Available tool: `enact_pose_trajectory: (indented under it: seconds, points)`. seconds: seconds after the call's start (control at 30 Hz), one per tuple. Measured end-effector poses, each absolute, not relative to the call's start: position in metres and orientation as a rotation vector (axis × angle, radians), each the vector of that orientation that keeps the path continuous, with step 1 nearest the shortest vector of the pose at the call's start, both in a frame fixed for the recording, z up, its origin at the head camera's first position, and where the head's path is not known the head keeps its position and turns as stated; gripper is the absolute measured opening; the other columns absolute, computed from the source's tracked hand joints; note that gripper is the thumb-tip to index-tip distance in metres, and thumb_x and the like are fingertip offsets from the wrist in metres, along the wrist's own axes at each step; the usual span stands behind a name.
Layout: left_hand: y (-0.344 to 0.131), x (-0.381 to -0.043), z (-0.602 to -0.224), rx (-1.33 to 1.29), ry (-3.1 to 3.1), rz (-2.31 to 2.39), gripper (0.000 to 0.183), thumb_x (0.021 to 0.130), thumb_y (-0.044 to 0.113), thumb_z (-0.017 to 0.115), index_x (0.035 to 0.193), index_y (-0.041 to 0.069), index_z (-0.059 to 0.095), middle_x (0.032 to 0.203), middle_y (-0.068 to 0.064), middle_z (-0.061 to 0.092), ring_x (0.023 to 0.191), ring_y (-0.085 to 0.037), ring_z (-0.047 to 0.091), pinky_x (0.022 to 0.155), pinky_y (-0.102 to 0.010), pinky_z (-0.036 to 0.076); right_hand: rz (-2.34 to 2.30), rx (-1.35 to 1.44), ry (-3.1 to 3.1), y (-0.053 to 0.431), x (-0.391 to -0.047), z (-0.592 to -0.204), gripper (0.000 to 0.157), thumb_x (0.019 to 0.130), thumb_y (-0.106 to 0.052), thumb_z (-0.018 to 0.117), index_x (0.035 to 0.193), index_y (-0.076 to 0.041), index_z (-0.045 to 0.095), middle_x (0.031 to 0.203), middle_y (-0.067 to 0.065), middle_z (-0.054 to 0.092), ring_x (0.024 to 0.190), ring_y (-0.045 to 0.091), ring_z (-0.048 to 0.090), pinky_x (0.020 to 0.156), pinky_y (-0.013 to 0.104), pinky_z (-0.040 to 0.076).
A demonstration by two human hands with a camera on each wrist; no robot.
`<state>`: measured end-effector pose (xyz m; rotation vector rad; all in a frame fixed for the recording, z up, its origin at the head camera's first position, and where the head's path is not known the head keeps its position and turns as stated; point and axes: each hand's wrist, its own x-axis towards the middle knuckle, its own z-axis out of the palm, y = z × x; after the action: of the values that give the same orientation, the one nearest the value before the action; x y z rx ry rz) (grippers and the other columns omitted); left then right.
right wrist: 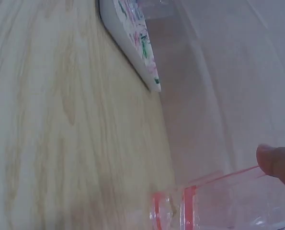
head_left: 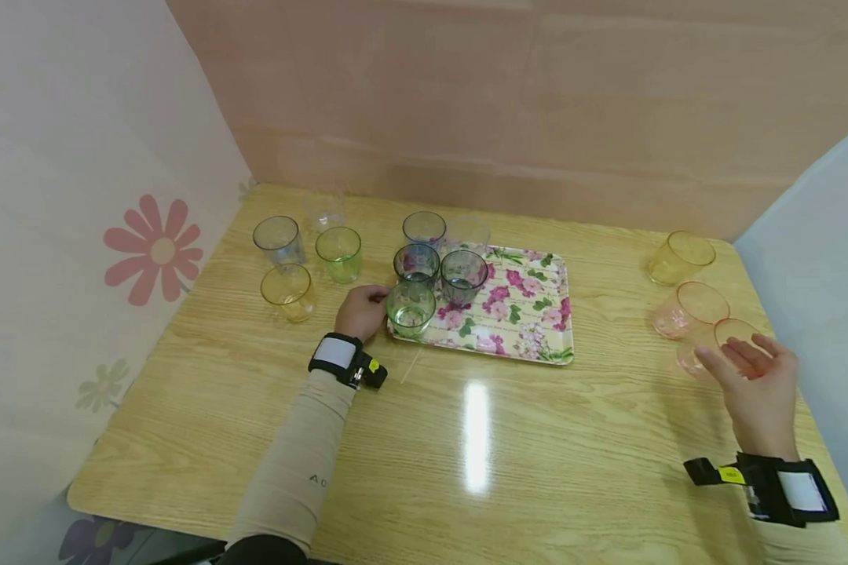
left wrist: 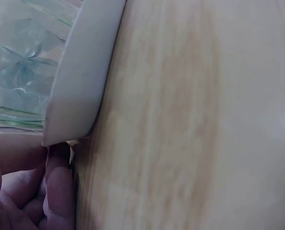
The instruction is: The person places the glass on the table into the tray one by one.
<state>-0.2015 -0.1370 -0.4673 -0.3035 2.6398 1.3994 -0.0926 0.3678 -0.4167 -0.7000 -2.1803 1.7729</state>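
At the near left corner of a floral tray [head_left: 530, 333], my left hand [head_left: 362, 312] pinches the rim; the left wrist view shows its fingers at the tray's pale outer wall [left wrist: 87, 67]. A green glass [head_left: 411, 318] stands on the tray right beside this hand. Far to the right, my right hand [head_left: 762, 384] holds a pink clear glass [head_left: 694, 362] between thumb and fingers. In the right wrist view the thumb [right wrist: 278, 160] lies against the side of the tilted glass. A second pink glass [head_left: 671, 320] stands just behind it.
Dark tinted glasses [head_left: 462, 286] and a clear one [head_left: 469, 229] crowd the tray's left side. Left of it stand a green [head_left: 341, 267], a yellow [head_left: 297, 302], a bluish [head_left: 280, 245] and a clear glass [head_left: 325, 212]. Another yellow glass [head_left: 667, 265] is at the back right.
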Motion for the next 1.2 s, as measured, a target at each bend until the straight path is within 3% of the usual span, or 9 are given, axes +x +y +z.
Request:
enact_pose_trajectory:
  seconds: [0.33,0.53,0.67,0.93,1.07,1.2]
  points:
    - [-0.137,-0.202,-0.466,-0.304,2.636,1.398,0.030,0.105,0.022,0.057,0.127,0.007,0.072,0.116,-0.013,0.070,0.106,-0.029,0.063,0.092,-0.044,0.049,1.764,-0.268,-2.322,0.321,-0.094,-0.395,0.071,0.093,-0.001,0.072,0.148,-0.018,0.030,0.127,-0.011,0.049,0.116,0.002,0.049,0.081,0.004,0.045]
    - [-0.137,-0.201,-0.466,-0.315,2.637,1.402,0.030,0.105,0.022,0.058,0.127,0.007,0.071,0.116,-0.013,0.070,0.105,-0.029,0.063,0.091,-0.044,0.049,1.645,-0.137,-2.452,0.291,-0.102,-0.388,0.068,0.095,-0.005,0.071,0.148,-0.016,0.031,0.129,-0.009,0.050,0.120,0.009,0.047,0.086,0.005,0.043]
    - [-0.137,-0.201,-0.466,-0.325,2.627,1.414,0.030,0.105,0.022,0.058,0.127,0.007,0.071,0.116,-0.013,0.070,0.105,-0.029,0.063,0.091,-0.044,0.049,1.632,-0.109,-2.496,0.274,-0.109,-0.388,0.068,0.095,-0.007,0.072,0.148,-0.015,0.030,0.131,-0.007,0.049,0.126,0.016,0.046,0.087,0.006,0.045]
    - [-0.137,-0.200,-0.466,-0.327,2.635,1.415,0.030,0.104,0.023,0.058,0.126,0.007,0.072,0.115,-0.013,0.070,0.104,-0.029,0.063,0.090,-0.044,0.049,1.584,-0.014,-2.627,0.242,-0.120,-0.391,0.080,0.097,-0.021,0.073,0.155,-0.004,0.020,0.148,0.019,0.043,0.136,0.033,0.043,0.094,0.013,0.044]
    - [-0.137,-0.199,-0.466,-0.327,2.635,1.419,0.030,0.104,0.022,0.058,0.127,0.007,0.072,0.115,-0.013,0.070,0.104,-0.029,0.063,0.090,-0.044,0.049,1.643,0.042,-2.624,0.226,-0.123,-0.395,0.082,0.096,-0.021,0.074,0.155,-0.003,0.020,0.149,0.020,0.043,0.138,0.036,0.041,0.096,0.023,0.041]
    - [-0.137,-0.200,-0.465,-0.328,2.630,1.425,0.030,0.104,0.021,0.058,0.127,0.007,0.072,0.115,-0.013,0.070,0.104,-0.029,0.063,0.090,-0.044,0.049,1.683,0.083,-2.621,0.212,-0.127,-0.400,0.083,0.095,-0.020,0.075,0.155,-0.003,0.020,0.150,0.020,0.043,0.139,0.035,0.040,0.096,0.026,0.040]
